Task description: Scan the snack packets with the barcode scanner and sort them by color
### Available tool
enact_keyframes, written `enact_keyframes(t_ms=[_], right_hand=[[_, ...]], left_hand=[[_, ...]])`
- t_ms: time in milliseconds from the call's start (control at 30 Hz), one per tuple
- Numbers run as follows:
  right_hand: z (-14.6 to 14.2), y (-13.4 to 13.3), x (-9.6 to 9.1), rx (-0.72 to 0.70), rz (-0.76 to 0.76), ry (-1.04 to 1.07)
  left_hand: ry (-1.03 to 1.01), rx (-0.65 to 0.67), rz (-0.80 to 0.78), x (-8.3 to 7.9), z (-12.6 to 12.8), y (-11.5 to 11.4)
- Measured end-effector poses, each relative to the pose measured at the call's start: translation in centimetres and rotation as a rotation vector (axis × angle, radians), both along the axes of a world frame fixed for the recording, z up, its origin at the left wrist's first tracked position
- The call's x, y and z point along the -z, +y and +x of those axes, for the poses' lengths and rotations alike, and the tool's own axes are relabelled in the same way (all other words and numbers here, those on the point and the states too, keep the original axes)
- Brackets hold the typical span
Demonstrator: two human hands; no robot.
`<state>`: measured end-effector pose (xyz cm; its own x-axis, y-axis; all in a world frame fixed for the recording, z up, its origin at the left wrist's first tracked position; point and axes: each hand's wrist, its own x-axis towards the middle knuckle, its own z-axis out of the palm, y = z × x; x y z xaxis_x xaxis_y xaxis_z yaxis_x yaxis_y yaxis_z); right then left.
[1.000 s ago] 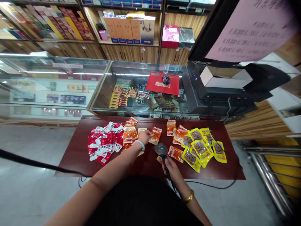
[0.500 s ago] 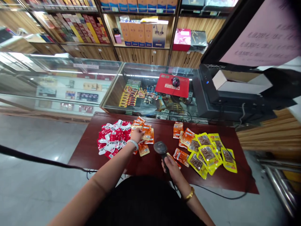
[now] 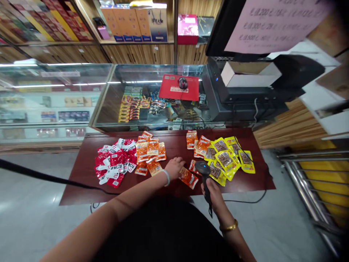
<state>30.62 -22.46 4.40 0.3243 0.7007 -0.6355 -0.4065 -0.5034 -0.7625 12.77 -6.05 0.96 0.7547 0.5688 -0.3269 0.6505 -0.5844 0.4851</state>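
Handwritten lines on a pink sheet [image 3: 261,29] legibly include 200, 300 and 500, while the print on the shiny pouches is too small to read. The person's right hand [image 3: 215,196] has its grip wrapped round the handle of a black scanner [image 3: 203,168]; the left hand [image 3: 173,169] is at a flat orange packet [image 3: 189,178] near the close edge of the dark reddish table [image 3: 177,143], its grip cannot be told. Crinkled red-and-white packets [image 3: 117,162] lie left, yellow packets [image 3: 225,159] right, before a glass display case [image 3: 109,112].
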Motion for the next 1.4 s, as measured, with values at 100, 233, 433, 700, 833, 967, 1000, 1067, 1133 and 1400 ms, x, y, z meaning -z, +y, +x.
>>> enact_keyframes(t_ms=[100, 233, 433, 700, 833, 967, 1000, 1067, 1133, 1400], right_hand=[[-0.2, -0.1, -0.6, -0.019, 0.009, -0.008], [-0.9, 0.0, -0.4, -0.047, 0.018, 0.013], [-2.5, 1.1, -0.3, -0.156, -0.021, 0.055], [-6.6, 5.2, -0.9, -0.451, 0.014, 0.106], [-8.3, 7.0, -0.7, -0.538, 0.085, 0.111], [-9.2, 7.7, -1.3, -0.582, 0.098, 0.109], [-9.2, 7.7, -1.4, -0.588, 0.095, 0.105], [-9.2, 7.6, -1.6, -0.594, 0.092, 0.099], [-8.8, 7.1, -1.6, -0.582, 0.091, 0.09], [-5.7, 3.3, 0.7, -0.405, -0.004, 0.099]], left_hand=[[0.045, 0.132, 0.085, 0.9, 1.5, -1.7], [0.139, 0.146, -0.009, 1.7, 0.9, -1.4], [-0.134, -0.5, -0.428, 2.2, -3.9, 0.3], [-0.756, -1.141, -0.73, 1.5, -8.1, 1.1], [-0.779, -1.22, -0.702, 1.5, -8.8, 0.7], [-0.79, -1.243, -0.672, 1.7, -9.9, 0.9], [-0.802, -1.239, -0.664, 1.8, -10.4, 1.1], [-0.801, -1.231, -0.626, 1.9, -11.5, 1.6], [-0.737, -1.238, -0.556, 2.1, -12.8, 2.2], [-0.358, -1.256, -0.381, 1.8, -16.1, 2.4]])
